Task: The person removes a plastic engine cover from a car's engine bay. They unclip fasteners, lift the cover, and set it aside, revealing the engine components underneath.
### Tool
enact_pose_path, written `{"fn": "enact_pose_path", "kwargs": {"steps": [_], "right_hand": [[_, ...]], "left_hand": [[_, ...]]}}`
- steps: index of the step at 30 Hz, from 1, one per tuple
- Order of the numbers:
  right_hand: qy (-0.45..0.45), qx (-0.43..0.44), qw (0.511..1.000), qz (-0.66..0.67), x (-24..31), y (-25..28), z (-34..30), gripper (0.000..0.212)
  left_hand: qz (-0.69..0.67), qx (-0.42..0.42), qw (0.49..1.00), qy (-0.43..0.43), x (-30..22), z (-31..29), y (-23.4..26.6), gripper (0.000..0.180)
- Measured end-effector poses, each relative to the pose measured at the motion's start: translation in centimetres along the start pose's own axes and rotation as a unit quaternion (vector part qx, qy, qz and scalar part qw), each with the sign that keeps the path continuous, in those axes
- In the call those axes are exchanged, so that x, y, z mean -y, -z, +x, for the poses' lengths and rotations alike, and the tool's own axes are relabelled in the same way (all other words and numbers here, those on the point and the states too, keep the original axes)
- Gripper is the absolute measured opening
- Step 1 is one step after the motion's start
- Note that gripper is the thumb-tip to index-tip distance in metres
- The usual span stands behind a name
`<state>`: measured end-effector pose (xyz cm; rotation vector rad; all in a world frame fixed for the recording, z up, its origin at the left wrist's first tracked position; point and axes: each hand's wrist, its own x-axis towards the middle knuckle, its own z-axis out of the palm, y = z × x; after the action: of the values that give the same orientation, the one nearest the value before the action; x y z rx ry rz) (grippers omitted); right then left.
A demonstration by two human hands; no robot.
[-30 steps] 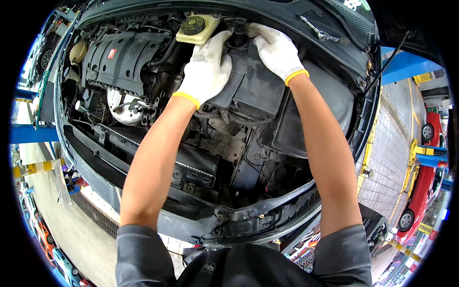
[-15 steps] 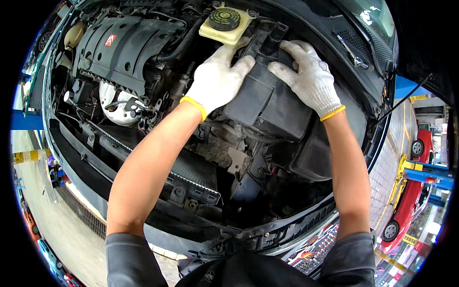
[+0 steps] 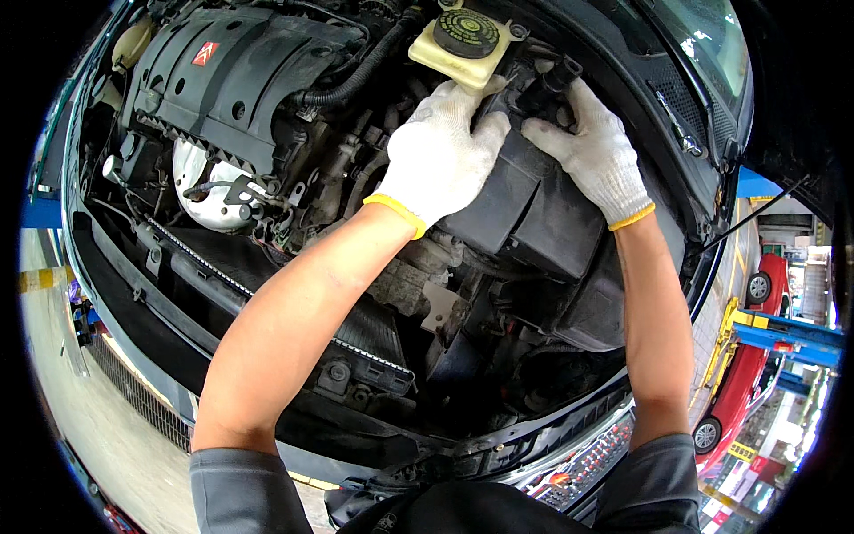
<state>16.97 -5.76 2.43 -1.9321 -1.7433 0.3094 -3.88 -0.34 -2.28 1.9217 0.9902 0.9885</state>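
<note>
Both my hands wear white knit gloves with yellow cuffs. They lie on either side of a black plastic box (image 3: 556, 227) in the engine bay. My left hand (image 3: 449, 156) is curled over the box's left edge, thumb on top and fingertips partly hidden. On the right, my right hand (image 3: 592, 147) wraps the back edge, its thumb on the top and its fingers behind a short black duct (image 3: 549, 84). Just beyond my left fingers sits a pale yellow fluid reservoir (image 3: 445, 69) with a round black cap (image 3: 466, 34).
A dark engine cover (image 3: 240, 71) fills the far left, with a silver heat shield (image 3: 200, 182) below it. The radiator (image 3: 365, 325) runs along the front. A ratchet (image 3: 680, 129) lies by the windscreen. A red car (image 3: 747, 383) stands beside a blue lift post (image 3: 792, 338).
The view has shifted, so the box and reservoir appear farther right. My right fingers reach lower behind the duct, and my thumbs are slightly closer together. Both hands stay on the box.
</note>
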Motion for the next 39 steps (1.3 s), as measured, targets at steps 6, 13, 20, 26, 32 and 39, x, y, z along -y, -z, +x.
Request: {"fn": "enact_pose_path", "kwargs": {"steps": [6, 13, 20, 26, 32, 39], "right_hand": [[-0.04, 0.064, 0.997, -0.012, 1.0, 1.9, 0.6, 0.056], [0.016, 0.027, 0.997, 0.065, -1.3, 1.0, 1.0, 0.059], [0.018, -0.014, 0.997, 0.074, -2.3, -0.2, 1.5, 0.054], [0.009, -0.029, 0.994, 0.105, -1.5, -0.2, 1.0, 0.056], [0.035, -0.026, 0.991, 0.125, -2.1, -0.2, 1.2, 0.061], [0.019, 0.024, 0.998, -0.063, -0.8, 0.6, 1.3, 0.063]], "left_hand": [[0.105, 0.002, 0.993, -0.053, -0.7, 0.0, 0.2, 0.036], [0.124, 0.011, 0.99, -0.072, -1.3, -0.2, -0.1, 0.037], [0.031, 0.161, 0.984, 0.067, -2.1, 1.0, 1.4, 0.05], [0.018, 0.081, 0.996, 0.018, -1.1, -0.2, -0.1, 0.056], [0.076, 0.041, 0.996, 0.032, -1.9, -0.4, -0.3, 0.061], [0.074, 0.094, 0.992, 0.037, -1.7, 0.3, 0.2, 0.06]]}}
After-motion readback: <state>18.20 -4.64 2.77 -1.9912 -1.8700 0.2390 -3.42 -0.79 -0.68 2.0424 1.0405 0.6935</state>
